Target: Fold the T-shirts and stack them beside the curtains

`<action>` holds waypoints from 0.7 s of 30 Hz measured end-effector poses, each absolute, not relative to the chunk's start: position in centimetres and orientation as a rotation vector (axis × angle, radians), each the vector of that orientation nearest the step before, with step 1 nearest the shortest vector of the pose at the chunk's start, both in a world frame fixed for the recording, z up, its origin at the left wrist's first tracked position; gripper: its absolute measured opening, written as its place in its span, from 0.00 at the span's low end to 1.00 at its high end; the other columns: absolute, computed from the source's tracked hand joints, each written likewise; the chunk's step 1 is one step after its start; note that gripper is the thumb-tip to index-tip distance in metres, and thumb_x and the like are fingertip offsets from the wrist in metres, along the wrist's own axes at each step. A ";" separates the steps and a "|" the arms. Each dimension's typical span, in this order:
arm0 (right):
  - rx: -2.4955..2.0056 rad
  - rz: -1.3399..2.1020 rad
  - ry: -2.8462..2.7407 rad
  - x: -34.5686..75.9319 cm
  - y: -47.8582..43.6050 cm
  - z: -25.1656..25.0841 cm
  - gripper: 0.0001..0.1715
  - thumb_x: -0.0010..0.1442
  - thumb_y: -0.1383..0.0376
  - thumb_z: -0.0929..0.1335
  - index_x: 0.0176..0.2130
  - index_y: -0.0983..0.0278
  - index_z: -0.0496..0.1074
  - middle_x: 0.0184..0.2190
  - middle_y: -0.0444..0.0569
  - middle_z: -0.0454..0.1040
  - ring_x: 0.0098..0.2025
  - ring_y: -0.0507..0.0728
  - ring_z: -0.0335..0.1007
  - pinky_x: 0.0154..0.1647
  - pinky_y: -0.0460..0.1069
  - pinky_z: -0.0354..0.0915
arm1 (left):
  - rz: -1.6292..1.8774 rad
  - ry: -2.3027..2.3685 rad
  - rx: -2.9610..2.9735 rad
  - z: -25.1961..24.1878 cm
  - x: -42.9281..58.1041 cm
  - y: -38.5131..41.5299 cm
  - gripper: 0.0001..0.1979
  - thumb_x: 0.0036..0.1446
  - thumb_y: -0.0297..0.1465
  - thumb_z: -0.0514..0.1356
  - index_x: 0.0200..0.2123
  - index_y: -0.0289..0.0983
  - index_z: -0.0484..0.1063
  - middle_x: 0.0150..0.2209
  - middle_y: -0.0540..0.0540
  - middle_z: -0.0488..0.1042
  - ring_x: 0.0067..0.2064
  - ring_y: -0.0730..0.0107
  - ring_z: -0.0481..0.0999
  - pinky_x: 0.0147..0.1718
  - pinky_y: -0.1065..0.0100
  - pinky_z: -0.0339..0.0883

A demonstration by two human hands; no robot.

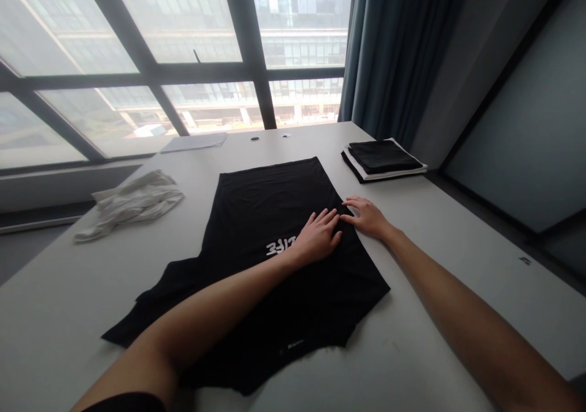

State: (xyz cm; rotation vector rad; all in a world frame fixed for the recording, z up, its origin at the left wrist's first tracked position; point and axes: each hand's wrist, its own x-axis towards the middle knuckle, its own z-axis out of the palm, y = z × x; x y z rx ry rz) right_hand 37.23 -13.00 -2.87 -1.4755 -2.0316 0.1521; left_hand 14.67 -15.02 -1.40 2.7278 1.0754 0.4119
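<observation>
A black T-shirt lies spread on the white table, its hem toward the window and its neckline toward me. White lettering shows on its middle, partly covered by my left arm. My left hand rests flat on the shirt near its right edge, fingers stretched out. Just to the right, my right hand is at that same edge, with its thumb and forefinger apart and their tips touching the cloth. One sleeve reaches out at the lower left under my left forearm; the right side of the shirt runs straighter.
At the back right of the table sits a stack of folded black and white garments. A crumpled whitish cloth lies on the left. Flat papers are by the window, and a blue curtain hangs behind the stack.
</observation>
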 end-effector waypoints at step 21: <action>-1.464 0.144 -2.040 37.2 -13.0 -3.0 0.22 0.60 0.55 0.73 0.52 0.61 0.77 0.57 0.56 0.74 0.62 0.66 0.67 0.64 0.62 0.61 | 0.389 1.138 2.709 -1.1 14.8 -15.1 0.33 0.69 0.42 0.51 0.72 0.37 0.51 0.74 0.42 0.46 0.74 0.53 0.44 0.69 0.49 0.45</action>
